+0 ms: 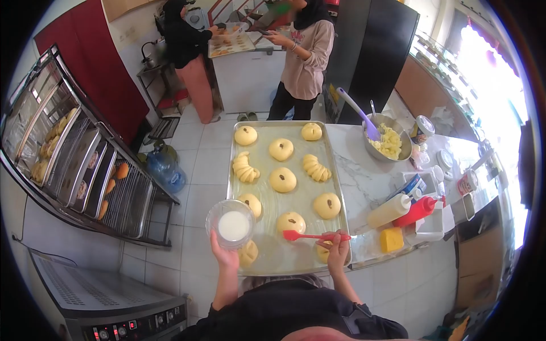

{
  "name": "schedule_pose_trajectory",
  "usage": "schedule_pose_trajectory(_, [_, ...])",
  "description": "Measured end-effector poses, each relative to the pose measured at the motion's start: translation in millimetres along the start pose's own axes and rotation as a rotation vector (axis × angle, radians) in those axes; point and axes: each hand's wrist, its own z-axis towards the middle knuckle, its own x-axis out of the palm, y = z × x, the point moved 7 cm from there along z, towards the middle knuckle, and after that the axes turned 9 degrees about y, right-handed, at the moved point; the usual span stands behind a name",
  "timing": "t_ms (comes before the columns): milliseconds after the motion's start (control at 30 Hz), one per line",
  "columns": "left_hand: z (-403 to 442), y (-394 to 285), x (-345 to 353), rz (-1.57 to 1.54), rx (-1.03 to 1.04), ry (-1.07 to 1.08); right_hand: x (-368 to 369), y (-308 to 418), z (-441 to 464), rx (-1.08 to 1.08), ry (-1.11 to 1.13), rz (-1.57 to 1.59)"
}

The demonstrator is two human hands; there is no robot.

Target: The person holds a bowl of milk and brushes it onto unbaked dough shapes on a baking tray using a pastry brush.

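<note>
My left hand (pixel 226 257) holds a clear glass bowl (pixel 213 223) with white liquid (pixel 234 226) over the left edge of a large metal tray (pixel 296 258). In my right hand (pixel 336 248) is a red brush (pixel 310 236), its head at the lower edge of a round dough bun (pixel 292 222); whether it touches cannot be told. Several round buns, such as one in the middle (pixel 282 179), and ridged curved pieces (pixel 316 168) lie on the tray. The bowl partly covers a bun at the left (pixel 250 205), and my right hand partly covers another.
Right of the tray are a metal bowl of yellow filling (pixel 388 142) with a purple spatula (pixel 364 116), a cream bottle (pixel 389 211), a red bottle (pixel 416 211) and a yellow block (pixel 391 240). A tray rack (pixel 85 153) stands left. Two people (pixel 307 51) stand beyond.
</note>
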Motion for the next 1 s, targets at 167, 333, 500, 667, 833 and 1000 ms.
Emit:
schedule_pose_trajectory(167, [-6,-7,5,0.004,0.002,-0.041,-27,20,7,-0.059,-0.044,-0.18])
schedule_pose_trajectory(333, [-7,-4,-2,0.032,0.035,-0.052,12,23,11,-0.086,0.071,-0.038])
schedule_pose_trajectory(500, [-14,1,4,0.082,0.054,-0.044,24,3,10,-0.011,0.223,-0.102])
schedule_pose_trajectory(667, [-24,8,24,0.074,0.049,-0.017,-31,45,24,-0.111,0.086,-0.135])
schedule_pose_trajectory(833, [-36,28,46,-0.016,0.009,0.088,-12,125,40,-0.241,0.099,0.023])
schedule_pose_trajectory(1000, [-40,56,52,-0.065,-0.045,0.193,62,117,40,-0.041,0.366,0.097])
